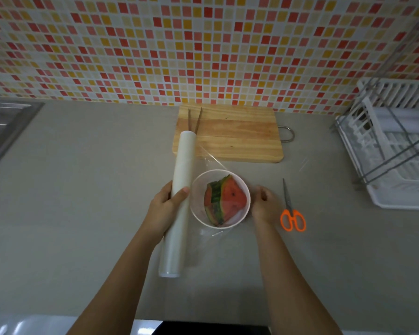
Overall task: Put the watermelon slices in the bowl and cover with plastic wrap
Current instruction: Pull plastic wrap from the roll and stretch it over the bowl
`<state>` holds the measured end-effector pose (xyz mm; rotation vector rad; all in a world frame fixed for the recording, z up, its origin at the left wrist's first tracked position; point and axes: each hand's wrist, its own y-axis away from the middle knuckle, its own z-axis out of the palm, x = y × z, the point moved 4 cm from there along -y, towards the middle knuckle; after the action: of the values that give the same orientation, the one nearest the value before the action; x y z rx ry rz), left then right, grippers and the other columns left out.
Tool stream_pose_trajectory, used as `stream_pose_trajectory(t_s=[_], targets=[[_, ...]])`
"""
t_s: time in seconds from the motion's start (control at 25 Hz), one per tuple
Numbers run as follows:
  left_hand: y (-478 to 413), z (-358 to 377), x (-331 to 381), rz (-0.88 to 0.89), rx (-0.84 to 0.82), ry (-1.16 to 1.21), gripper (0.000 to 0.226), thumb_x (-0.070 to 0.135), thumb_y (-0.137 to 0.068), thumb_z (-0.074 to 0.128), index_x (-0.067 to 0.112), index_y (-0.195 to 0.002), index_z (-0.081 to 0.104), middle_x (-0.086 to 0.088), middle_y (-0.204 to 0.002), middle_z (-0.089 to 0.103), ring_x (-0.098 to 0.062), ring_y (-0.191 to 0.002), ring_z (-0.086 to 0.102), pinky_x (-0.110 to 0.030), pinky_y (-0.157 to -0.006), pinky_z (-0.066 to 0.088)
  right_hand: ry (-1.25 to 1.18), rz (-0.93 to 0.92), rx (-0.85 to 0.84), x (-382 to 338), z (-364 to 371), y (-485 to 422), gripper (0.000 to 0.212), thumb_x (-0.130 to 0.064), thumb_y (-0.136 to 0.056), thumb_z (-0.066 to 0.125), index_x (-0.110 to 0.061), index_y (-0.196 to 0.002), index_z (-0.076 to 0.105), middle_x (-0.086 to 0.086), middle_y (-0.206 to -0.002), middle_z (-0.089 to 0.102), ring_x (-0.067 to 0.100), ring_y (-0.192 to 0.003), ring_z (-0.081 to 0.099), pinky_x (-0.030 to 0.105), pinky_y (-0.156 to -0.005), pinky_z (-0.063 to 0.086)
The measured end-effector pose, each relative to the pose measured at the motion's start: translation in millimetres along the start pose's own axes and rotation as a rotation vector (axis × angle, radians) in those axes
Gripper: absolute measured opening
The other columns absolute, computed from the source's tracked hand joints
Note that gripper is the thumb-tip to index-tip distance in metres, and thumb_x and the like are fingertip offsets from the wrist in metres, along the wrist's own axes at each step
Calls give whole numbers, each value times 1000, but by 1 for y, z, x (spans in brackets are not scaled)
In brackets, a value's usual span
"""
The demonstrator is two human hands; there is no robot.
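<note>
The fruit part of the job looks done, and the covering part is under way but not finished.

The bowl (220, 199) is the landmark here. The left hand (166, 209) is just to the left of the bowl, wrapped tight around the roll of plastic wrap (179, 201). The right hand (263, 204) is just to the right of the bowl with its fingers curled in. It seems to pinch the loose end of the clear sheet (212, 163), but the sheet is too see-through to be sure.

The bowl sits on the grey surface (82, 189). Inside it lie the watermelon slices (226, 199), red with green rind. The sheet stretches over the bowl from the roll. It has not been cut from the roll yet, and it still needs pressing down around the rim.

The orange scissors (292, 213) lie to the right of the bowl, past the right hand. Behind the bowl is a wooden cutting board (235, 136) with nothing on it but a pair of tongs (194, 119).
</note>
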<state>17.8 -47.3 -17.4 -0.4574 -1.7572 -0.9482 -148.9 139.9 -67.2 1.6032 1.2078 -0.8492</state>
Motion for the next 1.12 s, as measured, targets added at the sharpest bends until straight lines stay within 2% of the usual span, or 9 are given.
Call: stream_pose_trajectory(t_s=[0.08, 0.2, 0.28, 0.52, 0.6, 0.72, 0.88, 1.0, 1.12], targets=[[1, 0, 1, 6, -6, 3, 53, 49, -77, 60, 28, -126, 59, -1, -116, 68, -22, -101, 66, -41, -85, 55, -151, -188, 77, -11, -9, 10, 34, -23, -98, 38, -3, -108, 63, 10, -104, 68, 25, -100, 63, 27, -85, 44], [-1, 1, 1, 5, -6, 1, 55, 49, -77, 59, 28, -127, 58, 0, -115, 68, -21, -101, 66, -39, -84, 54, -329, -224, -261, -15, 15, 32, 43, -33, -101, 23, -15, -129, 51, -18, -118, 56, -11, -106, 54, 5, -85, 41], [-2, 1, 1, -8, 2, 6, 54, 48, -78, 59, 25, -127, 58, -2, -116, 68, -22, -101, 66, -40, -85, 54, -366, -181, -322, -12, 25, 37, 46, -35, -101, 19, -18, -132, 49, -23, -117, 53, -18, -101, 53, 1, -78, 41], [-1, -1, -2, -91, 31, 43, 39, 39, -90, 59, 14, -117, 45, -10, -111, 60, -24, -92, 65, -38, -72, 54, -308, -9, -279, -8, 28, 31, 34, -29, -99, 32, -28, -90, 65, -11, -91, 65, 4, -86, 63, 17, -70, 48], [-2, -4, -4, -139, 19, 25, 38, 42, -92, 55, 12, -113, 45, -14, -110, 60, -30, -94, 66, -45, -78, 56, -236, 49, -265, -5, 28, 29, 35, -30, -99, 34, -25, -79, 62, -3, -88, 64, 7, -81, 60, 21, -69, 45], [3, -3, -13, -174, -3, -8, 39, 44, -98, 40, 14, -122, 50, -15, -117, 62, -27, -98, 63, -46, -89, 53, -176, 87, -226, -2, 28, 24, 31, -29, -97, 36, -21, -82, 62, 5, -95, 63, 17, -87, 60, 29, -81, 46], [8, 6, -14, -161, 23, -16, 43, 49, -95, 43, 19, -125, 47, -7, -115, 60, -16, -94, 61, -31, -70, 50, -155, 88, -196, -1, 28, 21, 31, -31, -97, 35, -17, -88, 62, 8, -95, 64, 23, -92, 59, 31, -83, 45], [0, 18, -8, -180, -17, -154, 55, 47, -80, 66, 16, -121, 46, -6, -111, 61, -23, -96, 64, -42, -78, 56, -103, 69, -163, -12, 15, 3, 35, -30, -98, 33, -12, -93, 63, 9, -95, 62, 25, -93, 58, 29, -80, 42], [-5, 33, 2, -194, -96, -140, 53, 50, -82, 60, 21, -123, 44, -12, -118, 61, -33, -105, 63, -52, -92, 52, -69, 31, -154, -23, 2, -16, 39, -29, -98, 30, -7, -100, 63, 12, -97, 62, 28, -97, 59, 29, -78, 40]])
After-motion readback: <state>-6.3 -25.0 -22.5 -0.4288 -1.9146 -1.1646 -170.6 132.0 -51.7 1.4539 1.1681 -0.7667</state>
